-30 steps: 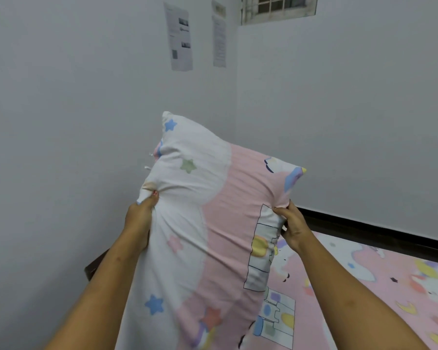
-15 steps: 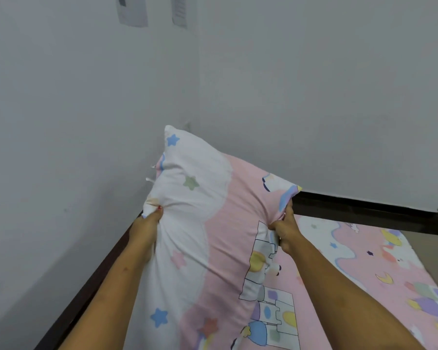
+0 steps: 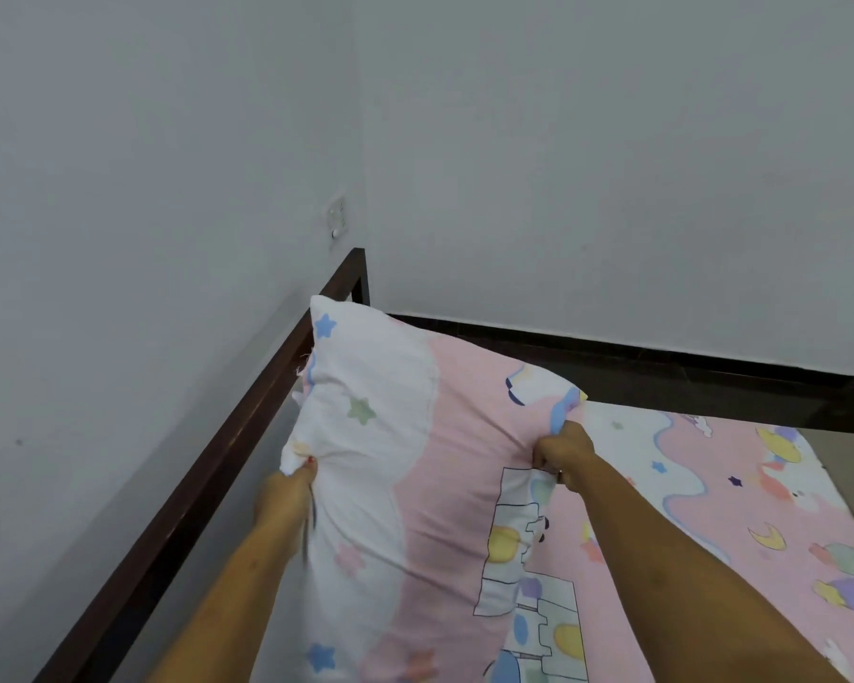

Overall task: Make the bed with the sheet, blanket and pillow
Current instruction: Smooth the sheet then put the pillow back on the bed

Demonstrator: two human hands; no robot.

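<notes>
I see both arms extended fwd. L hand (image 3: 287, 490) grip clamped on pillow (image 3: 415, 460) left edge; R hand (image 3: 563, 453) grip clamped on its right edge. Pillow held tilted above patterned sheet (image 3: 740, 495), near bed frame (image 3: 208, 465) corner. Grey wall (image 3: 612, 165) behind.

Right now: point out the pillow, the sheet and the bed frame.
pillow (image 3: 415, 460): head view, pink middle band of its case.
sheet (image 3: 711, 495): head view, flat pink printed area right of the pillow.
bed frame (image 3: 247, 426): head view, dark left side rail along the wall.
</notes>
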